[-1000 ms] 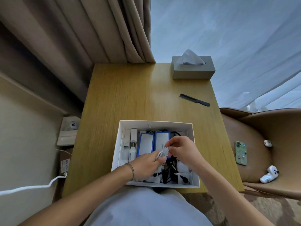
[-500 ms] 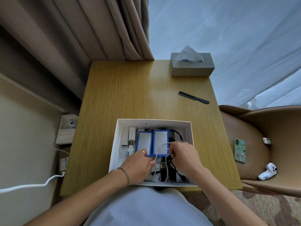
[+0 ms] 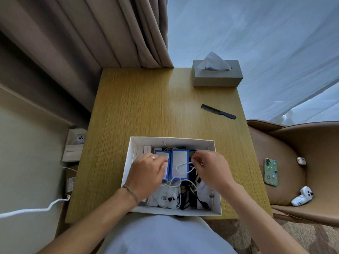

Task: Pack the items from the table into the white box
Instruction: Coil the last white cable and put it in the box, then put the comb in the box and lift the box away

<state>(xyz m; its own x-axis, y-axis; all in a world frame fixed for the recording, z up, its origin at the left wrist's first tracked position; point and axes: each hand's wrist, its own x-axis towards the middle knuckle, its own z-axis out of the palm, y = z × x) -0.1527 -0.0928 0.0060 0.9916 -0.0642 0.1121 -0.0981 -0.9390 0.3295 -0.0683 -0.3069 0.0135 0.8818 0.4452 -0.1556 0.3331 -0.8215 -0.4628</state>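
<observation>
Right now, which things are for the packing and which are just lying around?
For the packing: white box, white cable the right hand pinches, blue-edged packs the left hand rests on, black comb.

Lying around: tissue box, phone and white toy on the chair.

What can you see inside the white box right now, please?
Inside the white box: two blue-framed packs side by side, a white cable looped over one, black cables and white pieces. The left hand and right hand cover the rest.
</observation>
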